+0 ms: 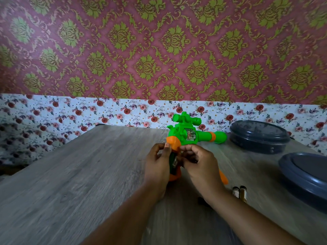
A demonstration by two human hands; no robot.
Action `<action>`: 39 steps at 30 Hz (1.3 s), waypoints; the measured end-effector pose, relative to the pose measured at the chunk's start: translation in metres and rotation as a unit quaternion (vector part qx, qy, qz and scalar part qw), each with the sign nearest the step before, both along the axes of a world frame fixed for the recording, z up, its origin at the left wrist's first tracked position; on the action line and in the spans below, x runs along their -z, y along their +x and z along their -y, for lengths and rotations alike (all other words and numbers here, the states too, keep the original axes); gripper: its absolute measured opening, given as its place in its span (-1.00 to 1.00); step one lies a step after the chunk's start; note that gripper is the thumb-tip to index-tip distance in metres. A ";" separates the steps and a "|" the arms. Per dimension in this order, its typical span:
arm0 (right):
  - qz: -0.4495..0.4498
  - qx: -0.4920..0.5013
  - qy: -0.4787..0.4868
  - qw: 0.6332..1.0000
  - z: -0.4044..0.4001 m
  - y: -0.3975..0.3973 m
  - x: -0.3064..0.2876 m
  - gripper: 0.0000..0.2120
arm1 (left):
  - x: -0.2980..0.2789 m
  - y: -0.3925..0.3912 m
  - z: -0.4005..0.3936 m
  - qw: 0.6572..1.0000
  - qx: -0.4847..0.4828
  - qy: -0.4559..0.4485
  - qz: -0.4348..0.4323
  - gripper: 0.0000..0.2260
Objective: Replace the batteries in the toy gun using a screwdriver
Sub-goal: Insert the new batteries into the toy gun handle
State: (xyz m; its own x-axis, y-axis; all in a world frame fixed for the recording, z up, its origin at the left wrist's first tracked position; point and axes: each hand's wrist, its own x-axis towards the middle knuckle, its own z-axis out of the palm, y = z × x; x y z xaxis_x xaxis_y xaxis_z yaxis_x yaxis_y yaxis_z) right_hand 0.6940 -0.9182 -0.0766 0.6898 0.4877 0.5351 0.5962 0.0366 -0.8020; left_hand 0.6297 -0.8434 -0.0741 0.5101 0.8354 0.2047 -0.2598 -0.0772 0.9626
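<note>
Wooden table [79, 174], grey grain, runs from the near edge to a far wall. Wall: red and green patterned paper [159, 46] above, white floral strip [70, 112] below.

Far right on table: round dark grey container [259, 137]. Near right: second dark grey round piece [304, 175], cut off by the frame edge; lid or bowl, cannot tell.

Toy gun [187, 133], green with orange parts, centre of table, barrel pointing right, scope on top, grip pointing toward the near edge.

Left hand [156, 167] curled around the left side of the grip, thumb tip up at the orange part. Right hand [200, 165] against the right side of the grip, fingers bent and pinching at the open slot; whatever it pinches is too blurred to tell. Hands close together, grip between them.

Orange tool handle [223, 177] shows just right of the right wrist, on the table.

Two small batteries [239, 192] side by side, near right of that wrist
</note>
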 end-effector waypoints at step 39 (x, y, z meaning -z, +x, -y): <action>0.259 0.011 -0.224 0.939 0.019 -0.002 -0.032 -0.64 | 0.004 0.003 -0.003 0.998 0.006 -0.055 0.016 -0.80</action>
